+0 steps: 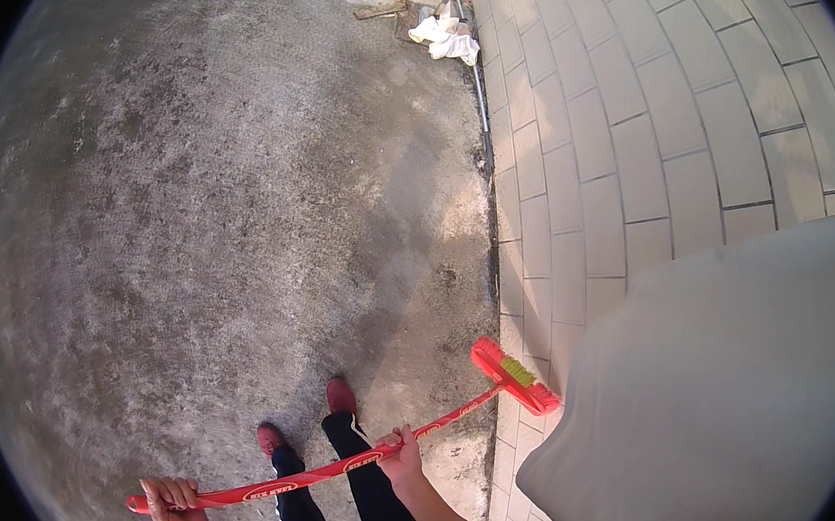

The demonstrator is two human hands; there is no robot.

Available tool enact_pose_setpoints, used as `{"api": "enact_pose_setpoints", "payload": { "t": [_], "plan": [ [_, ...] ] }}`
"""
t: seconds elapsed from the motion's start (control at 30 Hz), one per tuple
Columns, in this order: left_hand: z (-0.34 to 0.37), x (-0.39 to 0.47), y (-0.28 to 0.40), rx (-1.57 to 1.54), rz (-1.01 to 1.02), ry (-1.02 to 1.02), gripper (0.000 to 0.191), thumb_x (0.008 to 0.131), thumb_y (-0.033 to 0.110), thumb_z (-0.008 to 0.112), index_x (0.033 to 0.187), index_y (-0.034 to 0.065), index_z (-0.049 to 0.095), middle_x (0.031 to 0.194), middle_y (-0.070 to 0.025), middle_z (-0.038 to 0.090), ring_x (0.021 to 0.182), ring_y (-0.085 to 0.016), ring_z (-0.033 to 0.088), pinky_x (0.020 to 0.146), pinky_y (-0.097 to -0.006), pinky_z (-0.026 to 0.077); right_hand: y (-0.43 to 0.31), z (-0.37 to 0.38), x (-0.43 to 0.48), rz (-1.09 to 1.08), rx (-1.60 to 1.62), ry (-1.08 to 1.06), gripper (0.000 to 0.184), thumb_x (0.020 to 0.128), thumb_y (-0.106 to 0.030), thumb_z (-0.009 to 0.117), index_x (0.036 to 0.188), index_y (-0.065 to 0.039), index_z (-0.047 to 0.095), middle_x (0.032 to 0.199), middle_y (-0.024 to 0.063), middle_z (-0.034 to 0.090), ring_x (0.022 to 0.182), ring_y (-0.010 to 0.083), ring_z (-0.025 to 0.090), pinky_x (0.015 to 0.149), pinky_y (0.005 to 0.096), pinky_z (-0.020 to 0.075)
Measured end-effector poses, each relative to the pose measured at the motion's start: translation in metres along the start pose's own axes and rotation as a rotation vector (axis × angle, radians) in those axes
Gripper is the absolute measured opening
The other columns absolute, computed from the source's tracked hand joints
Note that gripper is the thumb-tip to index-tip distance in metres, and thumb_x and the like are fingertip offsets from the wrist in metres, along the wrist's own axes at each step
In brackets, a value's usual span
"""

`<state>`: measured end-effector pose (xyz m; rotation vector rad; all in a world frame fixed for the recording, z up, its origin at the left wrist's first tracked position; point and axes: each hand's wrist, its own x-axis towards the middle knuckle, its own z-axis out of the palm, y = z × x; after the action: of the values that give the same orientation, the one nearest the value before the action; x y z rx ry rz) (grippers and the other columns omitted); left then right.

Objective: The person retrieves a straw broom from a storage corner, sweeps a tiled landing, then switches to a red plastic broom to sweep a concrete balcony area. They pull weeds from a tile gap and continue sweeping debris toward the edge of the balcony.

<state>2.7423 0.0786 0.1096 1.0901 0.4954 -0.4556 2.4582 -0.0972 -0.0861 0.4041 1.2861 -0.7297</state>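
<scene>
A red push broom [325, 472] slants across the lower view in both of my hands. My left hand [175, 506] is closed around the handle near its rounded end. Further up the handle, my right hand [401, 456] grips it in front of my dark trousers. The broom head [515, 379], with red bristles and a yellow-green middle section, is turned towards the tiled wall [616, 151] at its lower part. Whether the bristles touch the tiles, I cannot tell.
Rough, stained concrete ground [201, 240] stretches along the wall. A white cloth [446, 39], a metal pole [481, 97] and scraps of wood [380, 11] lie far ahead at the wall's foot. A large, blurred pale grey sheet [705, 409] covers the right side.
</scene>
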Motion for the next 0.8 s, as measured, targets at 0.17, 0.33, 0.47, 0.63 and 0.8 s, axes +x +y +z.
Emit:
{"api": "enact_pose_setpoints", "payload": {
  "t": [0.17, 0.33, 0.47, 0.63, 0.8],
  "plan": [
    [-0.062, 0.022, 0.001, 0.549, 0.422, 0.683, 0.031, 0.078, 0.026, 0.074, 0.065, 0.0102, 0.050, 0.056, -0.0036, 0.044, 0.052, -0.017, 0.043, 0.057, -0.0358, 0.043, 0.028, 0.020, 0.000, 0.088, -0.161, -0.075, 0.027, 0.097, -0.029, 0.044, 0.080, -0.008, 0.048, 0.065, 0.0042, 0.050, 0.064, 0.0213, 0.052, 0.077, 0.0452, 0.0472],
    [-0.116, 0.002, -0.014, 1.639, 1.002, 0.790, 0.033, 0.075, 0.033, 0.075, 0.080, 0.0033, 0.063, 0.073, -0.0112, 0.060, 0.073, -0.027, 0.056, 0.070, -0.0448, 0.047, 0.040, 0.037, 0.013, 0.107, -0.421, 0.062, 0.017, 0.092, -0.018, 0.053, 0.080, -0.007, 0.049, 0.069, 0.0056, 0.052, 0.068, 0.0215, 0.056, 0.075, 0.0470, 0.0502],
    [-0.120, -0.039, -0.040, 2.131, 0.910, 0.098, 0.025, 0.075, 0.032, 0.071, 0.062, 0.0120, 0.062, 0.064, -0.0086, 0.058, 0.064, -0.030, 0.055, 0.078, -0.0503, 0.043, 0.014, 0.072, 0.043, -0.079, -0.599, 0.061, 0.017, 0.091, -0.018, 0.055, 0.081, -0.007, 0.048, 0.068, 0.0057, 0.050, 0.061, 0.0208, 0.055, 0.062, 0.0431, 0.0522],
    [-0.067, -0.045, -0.104, 2.042, -0.147, -0.527, 0.037, 0.077, 0.044, 0.066, 0.080, 0.0075, 0.061, 0.070, -0.0154, 0.063, 0.064, -0.036, 0.062, 0.058, -0.0471, 0.049, -0.051, 0.161, 0.091, -0.326, -0.743, 0.049, 0.016, 0.088, -0.016, 0.057, 0.083, -0.008, 0.044, 0.065, 0.0043, 0.047, 0.049, 0.0163, 0.049, 0.042, 0.0325, 0.0453],
    [0.034, -0.016, -0.209, 1.881, -0.155, -0.642, 0.025, 0.077, 0.030, 0.066, 0.074, 0.0046, 0.064, 0.066, -0.0198, 0.063, 0.064, -0.037, 0.063, 0.062, -0.0470, 0.051, -0.120, 0.276, 0.150, -0.595, -0.918, -0.088, 0.019, 0.088, -0.016, 0.057, 0.078, -0.009, 0.042, 0.060, 0.0023, 0.045, 0.043, 0.0128, 0.046, 0.037, 0.0298, 0.0416]
  ]
}}
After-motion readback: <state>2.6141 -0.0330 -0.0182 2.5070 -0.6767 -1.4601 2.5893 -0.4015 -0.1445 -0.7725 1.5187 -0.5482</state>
